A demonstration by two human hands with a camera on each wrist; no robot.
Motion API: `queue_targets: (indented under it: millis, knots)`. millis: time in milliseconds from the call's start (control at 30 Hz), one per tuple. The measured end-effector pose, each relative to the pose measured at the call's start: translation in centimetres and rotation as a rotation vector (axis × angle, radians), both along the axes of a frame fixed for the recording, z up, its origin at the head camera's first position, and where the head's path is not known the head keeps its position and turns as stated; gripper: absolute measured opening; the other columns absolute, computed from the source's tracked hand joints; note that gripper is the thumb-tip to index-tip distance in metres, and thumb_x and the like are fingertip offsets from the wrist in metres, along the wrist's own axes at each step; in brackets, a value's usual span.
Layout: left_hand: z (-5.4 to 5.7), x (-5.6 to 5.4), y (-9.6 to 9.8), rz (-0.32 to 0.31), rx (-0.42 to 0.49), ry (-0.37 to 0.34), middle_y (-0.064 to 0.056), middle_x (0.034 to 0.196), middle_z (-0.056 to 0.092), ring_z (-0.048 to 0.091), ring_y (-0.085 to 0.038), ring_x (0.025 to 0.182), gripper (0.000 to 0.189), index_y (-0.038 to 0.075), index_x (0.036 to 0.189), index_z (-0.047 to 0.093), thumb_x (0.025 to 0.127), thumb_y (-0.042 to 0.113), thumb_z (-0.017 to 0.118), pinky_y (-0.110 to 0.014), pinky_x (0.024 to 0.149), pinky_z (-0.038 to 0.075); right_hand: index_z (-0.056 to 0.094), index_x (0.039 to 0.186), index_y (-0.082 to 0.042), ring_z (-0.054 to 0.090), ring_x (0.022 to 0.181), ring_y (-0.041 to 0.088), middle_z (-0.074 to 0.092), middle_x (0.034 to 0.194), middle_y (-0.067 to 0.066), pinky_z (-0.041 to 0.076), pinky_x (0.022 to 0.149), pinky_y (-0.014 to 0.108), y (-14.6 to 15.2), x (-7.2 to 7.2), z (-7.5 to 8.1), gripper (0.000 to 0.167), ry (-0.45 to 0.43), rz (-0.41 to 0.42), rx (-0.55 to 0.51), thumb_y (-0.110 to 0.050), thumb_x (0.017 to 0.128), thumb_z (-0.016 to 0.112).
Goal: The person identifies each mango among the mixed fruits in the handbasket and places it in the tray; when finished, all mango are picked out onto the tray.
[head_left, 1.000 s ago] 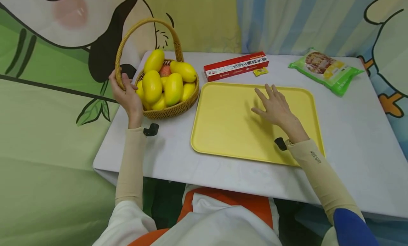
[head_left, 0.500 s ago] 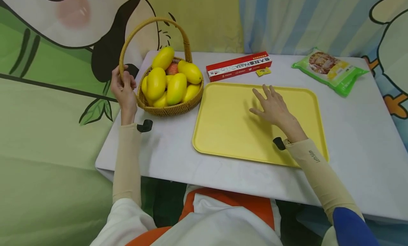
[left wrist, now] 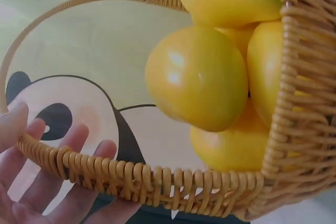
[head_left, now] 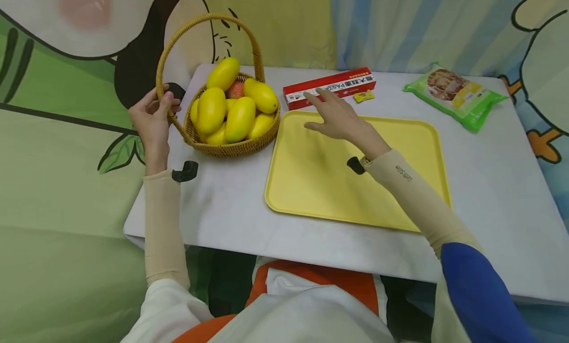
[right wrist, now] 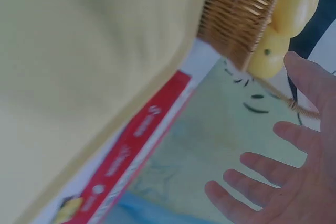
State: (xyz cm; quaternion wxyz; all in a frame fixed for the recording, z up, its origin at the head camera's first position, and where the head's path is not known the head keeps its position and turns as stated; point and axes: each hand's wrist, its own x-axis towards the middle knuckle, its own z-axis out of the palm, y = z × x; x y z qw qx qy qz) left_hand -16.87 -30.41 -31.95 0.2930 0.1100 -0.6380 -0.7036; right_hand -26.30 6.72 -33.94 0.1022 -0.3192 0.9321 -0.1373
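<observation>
A wicker basket (head_left: 240,149) with a tall arched handle stands at the table's back left. Heaped in it are several yellow mangoes (head_left: 240,119) and one reddish fruit (head_left: 236,90). My left hand (head_left: 153,121) grips the left side of the handle; in the left wrist view its fingers (left wrist: 73,138) curl round the woven handle (left wrist: 131,179). Over the upper left part of the yellow tray (head_left: 311,185) my right hand (head_left: 340,118) hovers with fingers spread and nothing in it. The right wrist view shows its thumb (right wrist: 302,74) toward the basket.
Behind the tray lies a red pasta box (head_left: 329,88), partly covered by my right fingers in the head view. A small yellow packet (head_left: 364,96) sits against it. Farther right is a green plastic food bag (head_left: 453,96). White cloth covers the table (head_left: 498,194).
My right hand has moved left and farther back across the tray, toward the basket. The left hand has shifted slightly left, its fingers closing round the handle. The basket is turned a little.
</observation>
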Motion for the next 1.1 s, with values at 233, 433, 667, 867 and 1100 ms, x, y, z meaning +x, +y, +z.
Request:
queue_targets:
  millis: [233,433,667,867,1100]
  knots:
    - [1.1,0.3,-1.0,-0.016,-0.046,-0.012,-0.009,0.084,0.072,0.068,-0.021,0.075,0.019,0.004,0.098,0.074,0.081,0.014,0.074,-0.021,0.071,0.057,0.014,0.155,-0.018,0.02,0.144,0.036,0.013,0.159,0.016,0.025,0.115,0.053,-7.3,-3.0,2.8,0.083,-0.001,0.083,-0.003,-0.039,0.091,0.063]
    - [1.2,-0.5,-1.5,-0.07,-0.048,-0.046,-0.007,0.088,0.073,0.069,-0.019,0.076,0.027,0.005,0.103,0.074,0.079,0.019,0.076,-0.019,0.066,0.056,0.011,0.155,-0.02,0.026,0.141,0.033,0.015,0.158,0.014,0.033,0.111,0.05,-10.9,-4.4,3.0,0.086,-0.032,0.069,0.07,-0.039,0.09,0.064]
    - [0.1,-0.2,-1.3,-0.082,-0.056,-0.064,-0.006,0.085,0.074,0.07,-0.019,0.075,0.031,0.005,0.104,0.073,0.078,0.021,0.077,-0.019,0.066,0.056,0.012,0.155,-0.015,0.038,0.131,0.036,0.023,0.152,0.02,0.042,0.102,0.049,-13.5,-4.4,2.1,0.093,0.009,0.072,0.165,-0.038,0.086,0.069]
    - [0.1,-0.2,-1.7,-0.078,-0.044,-0.024,-0.007,0.084,0.074,0.07,-0.018,0.072,0.029,0.002,0.102,0.073,0.077,0.018,0.078,-0.019,0.064,0.057,0.019,0.153,-0.011,0.045,0.122,0.035,0.031,0.146,0.022,0.046,0.097,0.046,-15.2,-4.1,1.8,0.083,0.058,0.049,0.194,-0.035,0.088,0.066]
    - [0.3,-0.6,-1.3,-0.101,-0.023,-0.04,-0.007,0.083,0.073,0.07,-0.017,0.07,0.03,0.002,0.102,0.073,0.076,0.017,0.079,-0.019,0.065,0.057,0.038,0.141,-0.004,0.054,0.111,0.034,0.05,0.131,0.021,0.051,0.092,0.044,-15.5,-4.8,0.9,0.057,0.088,-0.023,0.165,-0.021,0.09,0.059]
